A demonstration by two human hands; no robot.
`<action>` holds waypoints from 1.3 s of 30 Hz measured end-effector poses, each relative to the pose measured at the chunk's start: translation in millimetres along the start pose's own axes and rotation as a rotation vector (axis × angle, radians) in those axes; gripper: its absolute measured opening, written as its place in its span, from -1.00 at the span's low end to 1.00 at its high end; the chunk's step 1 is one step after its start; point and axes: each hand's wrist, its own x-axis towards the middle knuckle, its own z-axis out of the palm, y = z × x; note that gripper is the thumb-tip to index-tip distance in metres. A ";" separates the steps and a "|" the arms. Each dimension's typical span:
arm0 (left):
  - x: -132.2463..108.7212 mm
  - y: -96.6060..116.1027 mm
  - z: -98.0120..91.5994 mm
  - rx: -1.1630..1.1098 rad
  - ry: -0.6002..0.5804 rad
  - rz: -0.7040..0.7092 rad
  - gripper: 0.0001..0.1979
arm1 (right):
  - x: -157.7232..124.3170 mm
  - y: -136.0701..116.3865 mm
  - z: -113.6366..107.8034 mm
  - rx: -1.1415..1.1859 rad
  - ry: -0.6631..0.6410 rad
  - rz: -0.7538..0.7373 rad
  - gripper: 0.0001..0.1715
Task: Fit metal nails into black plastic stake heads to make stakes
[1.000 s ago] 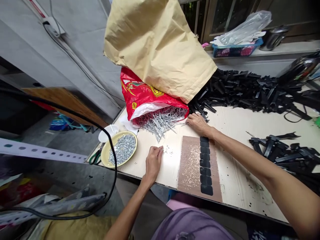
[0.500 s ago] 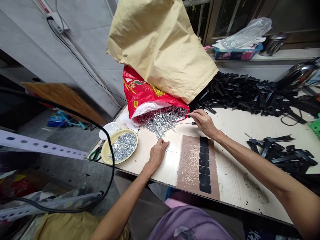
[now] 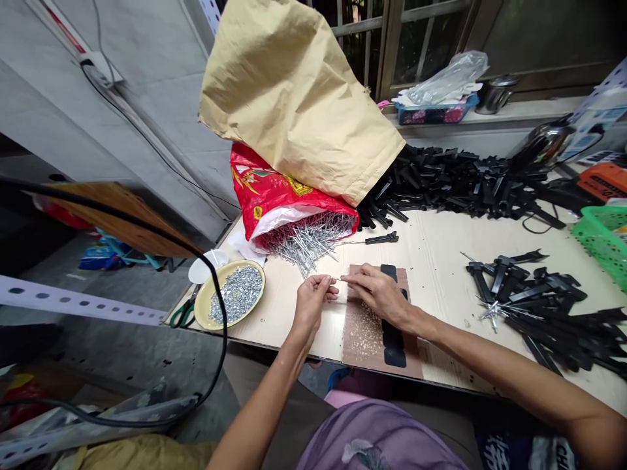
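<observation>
My left hand [image 3: 308, 303] is closed in a pinch, thumb against forefinger, and whatever small thing it holds is too small to make out. Facing it, my right hand [image 3: 379, 294] grips a thin metal pin [image 3: 337, 279], whose end reaches the left fingertips. Below the right hand lies a brown board [image 3: 362, 336] dotted with pale specks, with a column of black rounded pads [image 3: 393, 346] partly covered by that hand. Just beyond both hands, loose metal pins [image 3: 302, 249] spill from a red bag [image 3: 274, 186]. A black plastic piece [image 3: 382, 239] with a thin rod lies beside them.
On the left stand a yellow bowl [image 3: 202, 305] of small metal parts, a white dish [image 3: 200, 269] and scissors [image 3: 183, 314]. Black plastic parts are heaped at the back [image 3: 450, 183] and right [image 3: 539, 294]. A green basket [image 3: 597, 251] is at the far right; a black cable [image 3: 215, 365] loops at left.
My right hand has come from the pins at the bag's mouth down to my left hand, bringing a pin. The left hand has lifted off the tabletop. The view has turned slightly right.
</observation>
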 end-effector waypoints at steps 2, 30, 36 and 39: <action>-7.4 4.5 12.1 -0.129 -0.003 -0.022 -0.70 | -2.4 -3.1 1.4 -0.023 -0.006 0.019 -0.63; -8.2 6.6 28.6 -0.103 -0.116 -0.063 -0.71 | -21.5 -5.1 -12.7 -0.418 0.070 0.072 -0.72; -6.6 4.2 29.9 -0.064 -0.115 -0.056 -0.69 | -22.8 -1.6 -11.9 -0.431 0.072 0.085 -0.68; -6.1 2.7 29.5 -0.050 -0.129 -0.056 -0.69 | -23.8 0.6 -11.6 -0.415 0.059 0.101 -0.69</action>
